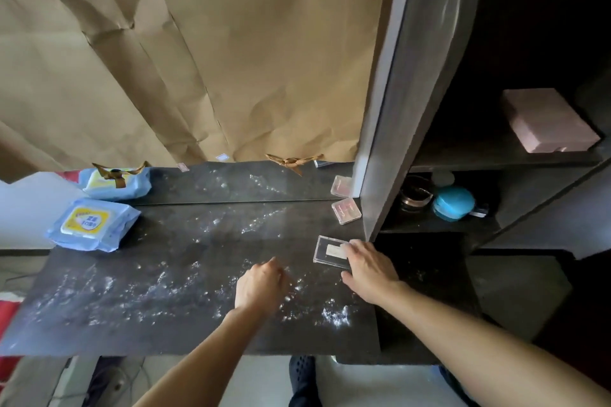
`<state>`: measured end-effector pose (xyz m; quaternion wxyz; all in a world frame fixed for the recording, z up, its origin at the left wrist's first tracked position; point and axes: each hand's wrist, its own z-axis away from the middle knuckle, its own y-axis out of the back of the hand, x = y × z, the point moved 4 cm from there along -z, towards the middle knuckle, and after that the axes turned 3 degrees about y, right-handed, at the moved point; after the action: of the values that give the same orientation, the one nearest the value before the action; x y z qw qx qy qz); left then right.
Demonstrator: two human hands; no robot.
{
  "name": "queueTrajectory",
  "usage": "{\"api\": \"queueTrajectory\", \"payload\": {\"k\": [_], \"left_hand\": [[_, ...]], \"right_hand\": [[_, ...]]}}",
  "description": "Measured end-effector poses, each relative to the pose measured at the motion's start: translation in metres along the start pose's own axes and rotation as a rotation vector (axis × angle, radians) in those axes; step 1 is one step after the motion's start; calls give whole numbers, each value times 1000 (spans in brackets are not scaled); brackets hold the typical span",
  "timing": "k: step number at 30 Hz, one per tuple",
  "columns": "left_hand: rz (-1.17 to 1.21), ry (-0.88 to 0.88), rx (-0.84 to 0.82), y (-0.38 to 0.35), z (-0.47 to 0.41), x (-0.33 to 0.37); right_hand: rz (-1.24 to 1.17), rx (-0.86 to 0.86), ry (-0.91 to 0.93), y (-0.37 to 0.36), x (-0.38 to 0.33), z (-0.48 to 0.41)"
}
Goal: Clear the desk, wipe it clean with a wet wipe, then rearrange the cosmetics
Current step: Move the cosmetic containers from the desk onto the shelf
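The dark desk [172, 314] is dusted with white powder. A flat clear-edged cosmetic case [325, 249] with a white label lies at the right. My right hand [368, 269] rests on its near right corner, fingers curled over it. My left hand [261, 284] hovers over the powdery middle with fingers bunched, nothing visible in it. A small pink compact [345, 211] lies by the mirror at the back right. A blue pack of wet wipes [91, 225] with a yellow lid sits at the left edge.
A mirror along the back repeats the wipes pack and compact. Crumpled brown paper [205, 53] covers the wall. On the right stands a dark shelf unit [390, 109] holding a teal round jar [453, 203], a dark jar [413, 198] and a pink box [545, 122].
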<state>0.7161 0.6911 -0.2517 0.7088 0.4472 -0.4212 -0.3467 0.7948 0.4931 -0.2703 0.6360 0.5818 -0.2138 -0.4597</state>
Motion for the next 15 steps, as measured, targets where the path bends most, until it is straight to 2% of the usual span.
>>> {"api": "queueTrajectory", "payload": {"k": [7, 10, 15], "left_hand": [[-49, -108, -104, 0, -86, -27], [-42, -211, -132, -4, -121, -7], [-46, -370, -208, -23, -165, 44]], "right_hand": [[105, -113, -166, -36, -1, -58], [125, -80, -182, -42, 3, -54], [58, -72, -354, -45, 12, -32]]}}
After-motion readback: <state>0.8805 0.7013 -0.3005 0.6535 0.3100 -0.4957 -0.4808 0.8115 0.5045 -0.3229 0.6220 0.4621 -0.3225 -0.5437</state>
